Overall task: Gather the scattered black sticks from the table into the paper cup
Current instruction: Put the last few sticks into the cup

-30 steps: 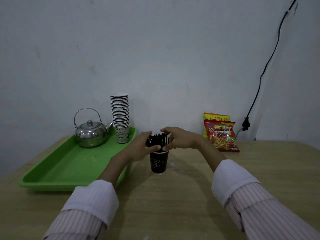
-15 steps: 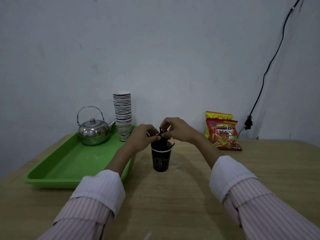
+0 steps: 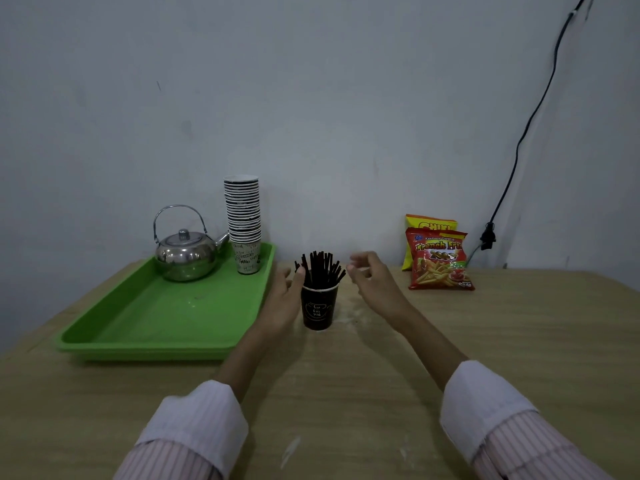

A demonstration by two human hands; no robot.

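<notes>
A black paper cup (image 3: 318, 309) stands upright on the wooden table (image 3: 381, 375), a little beyond its middle. A bundle of black sticks (image 3: 320, 270) stands in it, fanned out above the rim. My left hand (image 3: 287, 296) is open just left of the cup, its thumb tip near the leftmost sticks. My right hand (image 3: 372, 277) hovers open to the right of the sticks, a small gap away, holding nothing. No loose sticks show on the table.
A green tray (image 3: 166, 317) lies left of the cup, carrying a steel kettle (image 3: 185, 252) and a tall stack of paper cups (image 3: 244, 223). Two snack bags (image 3: 438, 259) lean at the wall to the right. A black cable (image 3: 512, 161) runs down the wall.
Both hands had pinched the stick tops together over the cup. They have let go and drawn apart, and the sticks now fan out in the cup.
</notes>
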